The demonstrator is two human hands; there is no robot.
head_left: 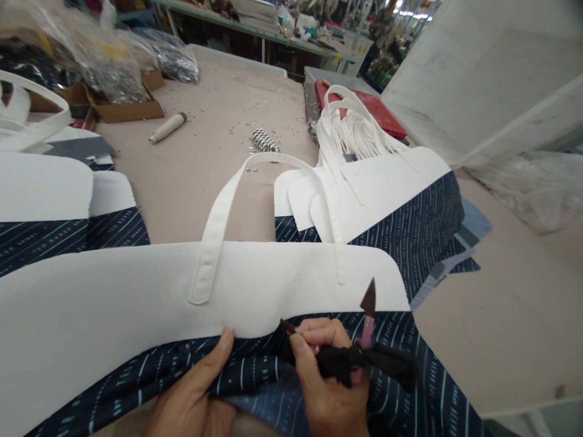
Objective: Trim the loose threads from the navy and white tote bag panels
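A large white panel (136, 285) with a white strap handle (212, 261) lies in front of me, joined to dark blue printed fabric (255, 373). Near the bottom, my left hand (195, 385) grips the fabric's folded edge, thumb on top beside the white border and fingers underneath. My right hand (328, 376) is closed around a pointed tool (368, 331) with pink parts and black cloth wrapping. One dark tip of it touches the seam between white and blue, while another dark blade points up over the white panel.
Similar white and blue pieces (382, 194) with straps are stacked at the right, and more pieces (40, 182) at the left. A pale-handled tool (167, 127), a black-and-white coil (265, 141) and small metal bits lie behind. A cardboard box (125, 110) holds plastic-wrapped items.
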